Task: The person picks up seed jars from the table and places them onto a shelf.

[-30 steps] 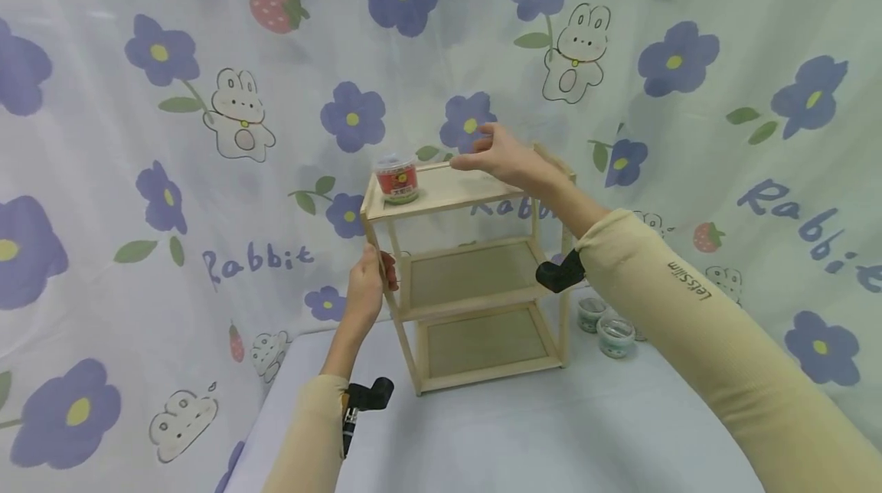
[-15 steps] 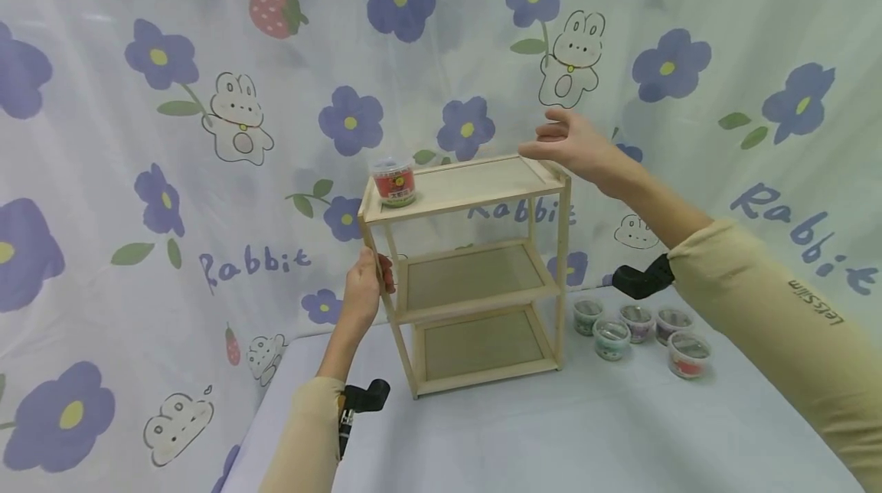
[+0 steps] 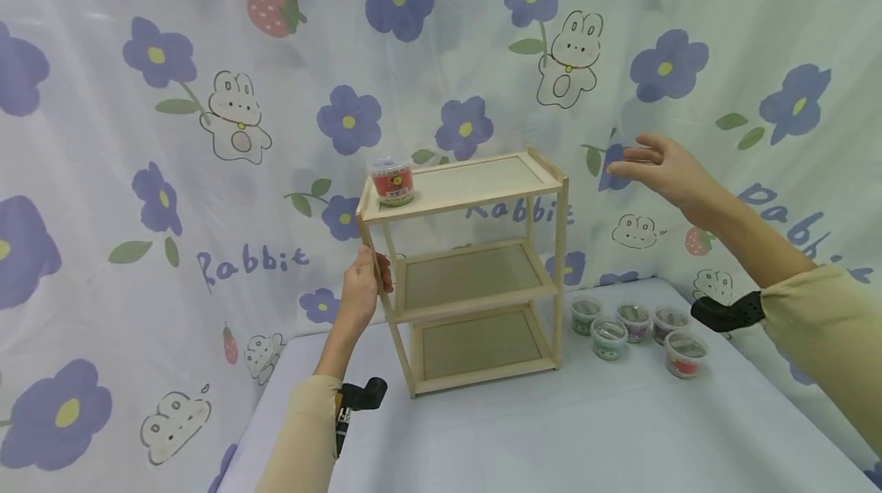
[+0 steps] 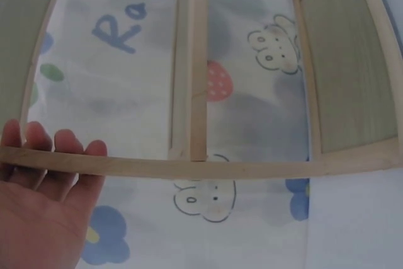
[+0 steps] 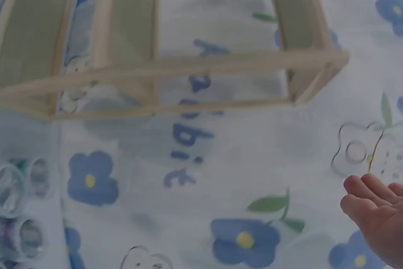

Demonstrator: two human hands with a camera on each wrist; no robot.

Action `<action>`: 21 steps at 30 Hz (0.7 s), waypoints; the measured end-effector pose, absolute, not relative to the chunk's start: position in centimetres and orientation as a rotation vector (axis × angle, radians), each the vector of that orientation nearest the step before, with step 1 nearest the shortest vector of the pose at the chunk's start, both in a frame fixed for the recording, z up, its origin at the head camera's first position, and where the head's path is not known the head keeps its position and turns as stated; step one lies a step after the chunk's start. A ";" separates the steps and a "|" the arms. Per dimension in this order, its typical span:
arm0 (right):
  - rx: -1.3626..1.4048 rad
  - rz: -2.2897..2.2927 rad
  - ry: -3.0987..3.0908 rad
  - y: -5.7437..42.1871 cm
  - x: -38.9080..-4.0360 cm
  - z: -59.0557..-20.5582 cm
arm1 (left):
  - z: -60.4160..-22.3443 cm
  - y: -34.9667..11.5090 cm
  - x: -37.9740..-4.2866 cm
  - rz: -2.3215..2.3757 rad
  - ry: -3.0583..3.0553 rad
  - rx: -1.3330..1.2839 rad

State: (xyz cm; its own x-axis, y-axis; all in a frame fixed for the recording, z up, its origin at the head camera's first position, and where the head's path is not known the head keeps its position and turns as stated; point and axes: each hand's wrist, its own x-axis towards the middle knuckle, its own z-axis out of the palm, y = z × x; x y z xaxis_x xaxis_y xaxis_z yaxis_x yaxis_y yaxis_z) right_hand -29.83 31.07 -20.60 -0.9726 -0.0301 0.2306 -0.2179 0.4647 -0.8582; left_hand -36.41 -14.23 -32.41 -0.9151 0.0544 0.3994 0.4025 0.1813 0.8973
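A three-tier wooden shelf rack (image 3: 475,276) stands on the table in the head view. My left hand (image 3: 361,282) grips its left front post, below the top board; in the left wrist view the fingertips (image 4: 96,148) curl over the strip of wood. On the left end of the top board stands a clear plastic tub (image 3: 393,185) with a red label. My right hand (image 3: 678,175) is in the air to the right of the rack, holding nothing, its fingers loosely bent and apart from the wood.
Several small lidded tubs stand on the table right of the rack, among them a green one (image 3: 609,340) and a red one (image 3: 686,357). A patterned curtain (image 3: 276,118) hangs close behind the white table (image 3: 510,432).
My right hand has moved right, from over the top board to beyond the rack's right side, bringing the tubs on the table into sight. The left hand keeps its grip; the labelled tub stays put.
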 end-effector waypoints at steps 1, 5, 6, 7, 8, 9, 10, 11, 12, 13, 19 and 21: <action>0.203 1.530 -2.532 31.7 -29.8 -21.1 | -32.4 -14.2 -36.4 -1.799 -2.178 -0.436; 0.161 1.559 -2.537 34.1 -29.6 -23.4 | -32.5 -14.3 -36.3 -1.800 -2.169 -0.430; 0.145 1.559 -2.538 34.6 -29.5 -23.9 | -32.5 -14.3 -36.3 -1.801 -2.168 -0.429; 0.132 1.559 -2.538 35.0 -29.4 -24.4 | -32.5 -14.3 -36.4 -1.804 -2.165 -0.428; 0.110 1.557 -2.537 35.4 -29.2 -25.0 | -32.5 -14.2 -36.4 -1.804 -2.168 -0.431; 0.093 1.557 -2.533 35.9 -29.1 -25.6 | -32.4 -14.2 -36.4 -1.803 -2.171 -0.432; 0.074 1.559 -2.529 36.2 -28.9 -26.2 | -32.4 -14.2 -36.4 -1.805 -2.174 -0.435; 0.054 1.553 -2.527 36.6 -28.8 -26.8 | -32.4 -14.1 -36.4 -1.808 -2.174 -0.436; 0.034 1.550 -2.526 37.0 -28.7 -27.4 | -32.4 -14.1 -36.4 -1.810 -2.174 -0.437; 0.016 1.542 -2.524 37.4 -28.7 -28.0 | -32.4 -14.1 -36.3 -1.813 -2.174 -0.436; -0.057 1.522 -2.490 39.4 -28.6 -31.6 | -32.3 -14.2 -36.3 -1.807 -2.172 -0.440; -0.073 1.531 -2.472 40.0 -28.5 -32.7 | -32.4 -14.2 -36.3 -1.807 -2.174 -0.442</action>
State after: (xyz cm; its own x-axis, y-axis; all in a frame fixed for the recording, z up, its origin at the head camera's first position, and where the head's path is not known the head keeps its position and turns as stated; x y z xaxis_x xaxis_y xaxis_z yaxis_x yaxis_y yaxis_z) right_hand -28.48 40.01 -32.75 -0.9717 0.1638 0.1701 -0.0793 0.4521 -0.8884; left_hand -36.33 -14.20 -32.36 -0.9142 0.0551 0.4016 0.4049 0.1711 0.8982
